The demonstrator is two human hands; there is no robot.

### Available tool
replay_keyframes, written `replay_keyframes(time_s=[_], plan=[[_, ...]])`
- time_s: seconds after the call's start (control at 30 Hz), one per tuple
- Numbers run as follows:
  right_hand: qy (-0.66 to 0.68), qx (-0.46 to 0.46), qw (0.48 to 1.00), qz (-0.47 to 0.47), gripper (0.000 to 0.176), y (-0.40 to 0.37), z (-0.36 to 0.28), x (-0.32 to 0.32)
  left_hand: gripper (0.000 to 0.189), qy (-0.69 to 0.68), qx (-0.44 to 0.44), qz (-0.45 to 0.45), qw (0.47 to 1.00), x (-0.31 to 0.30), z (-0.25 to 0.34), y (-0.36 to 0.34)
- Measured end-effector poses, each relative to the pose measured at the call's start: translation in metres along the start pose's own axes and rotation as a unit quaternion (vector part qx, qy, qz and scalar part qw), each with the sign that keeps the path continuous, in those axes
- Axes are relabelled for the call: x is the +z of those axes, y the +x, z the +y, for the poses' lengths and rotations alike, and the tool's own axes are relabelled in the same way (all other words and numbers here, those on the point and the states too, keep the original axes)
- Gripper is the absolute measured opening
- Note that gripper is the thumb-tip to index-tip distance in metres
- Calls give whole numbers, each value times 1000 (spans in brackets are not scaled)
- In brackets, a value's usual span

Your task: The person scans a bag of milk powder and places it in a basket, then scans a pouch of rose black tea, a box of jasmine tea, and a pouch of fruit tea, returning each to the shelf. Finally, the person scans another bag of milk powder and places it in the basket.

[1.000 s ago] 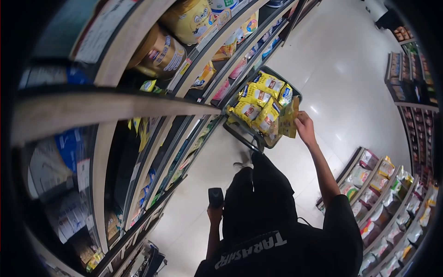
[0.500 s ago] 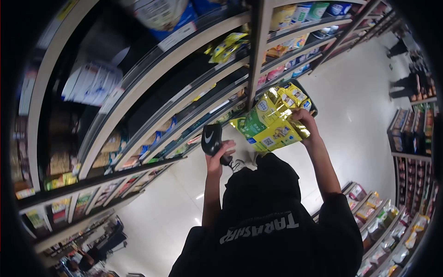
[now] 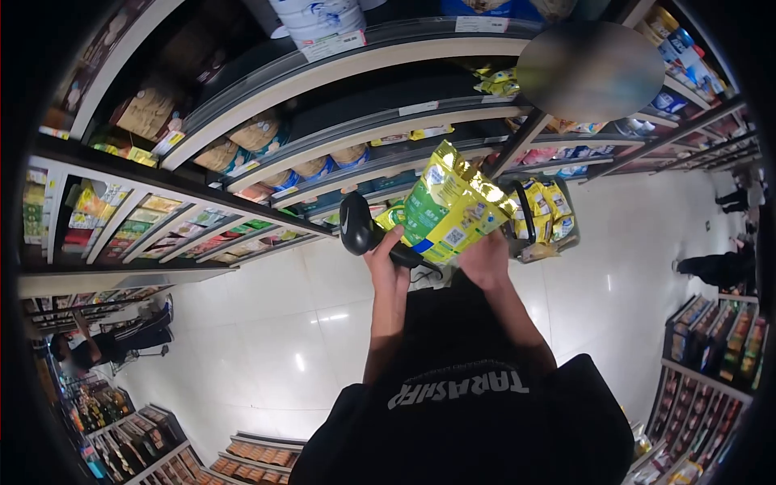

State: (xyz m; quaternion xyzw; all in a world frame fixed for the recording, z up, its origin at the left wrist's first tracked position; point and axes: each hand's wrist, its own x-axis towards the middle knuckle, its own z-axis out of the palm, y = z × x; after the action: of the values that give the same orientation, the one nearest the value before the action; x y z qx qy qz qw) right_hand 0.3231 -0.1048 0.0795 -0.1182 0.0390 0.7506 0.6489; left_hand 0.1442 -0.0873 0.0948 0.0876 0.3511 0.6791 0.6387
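Note:
My left hand (image 3: 390, 263) is closed round the grip of a black handheld barcode scanner (image 3: 361, 226), whose head points up toward the shelves. Its thumb lies close to the lower left edge of a shiny yellow-and-green bag (image 3: 444, 212). That bag is gripped low on its right side by my right hand (image 3: 487, 259), with some fingers hidden behind it. A printed square code (image 3: 454, 235) shows on the bag's face. Just beyond my right hand is a dark basket (image 3: 572, 194) holding several yellow packets (image 3: 551, 212).
Stocked shelves (image 3: 323, 158) curve across the front and left, with price tags on their edges. A pale glossy floor (image 3: 267, 323) lies below. One person (image 3: 121, 343) is at the far left, another (image 3: 719, 265) at the far right. More racks (image 3: 711, 380) stand at lower right.
The view has swung to the right. The bag has come toward the scanner and stands more upright, uncovering the basket. My right hand has shifted from its upper right side to its lower right.

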Motion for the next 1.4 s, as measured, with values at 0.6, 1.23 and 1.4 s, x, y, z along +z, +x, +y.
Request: replay_keyframes(time_s=[0.6, 1.23, 1.4], plan=[[-537, -107, 836, 36, 35, -41, 10, 48, 31, -80, 83, 41, 992, 15, 16, -27], [-541, -153, 823, 82, 30, -45, 4, 35, 26, -61, 39, -42, 996, -3, 12, -34], [-548, -156, 819, 70, 29, -47, 10, 45, 25, -64, 39, -42, 996, -2, 18, -40]])
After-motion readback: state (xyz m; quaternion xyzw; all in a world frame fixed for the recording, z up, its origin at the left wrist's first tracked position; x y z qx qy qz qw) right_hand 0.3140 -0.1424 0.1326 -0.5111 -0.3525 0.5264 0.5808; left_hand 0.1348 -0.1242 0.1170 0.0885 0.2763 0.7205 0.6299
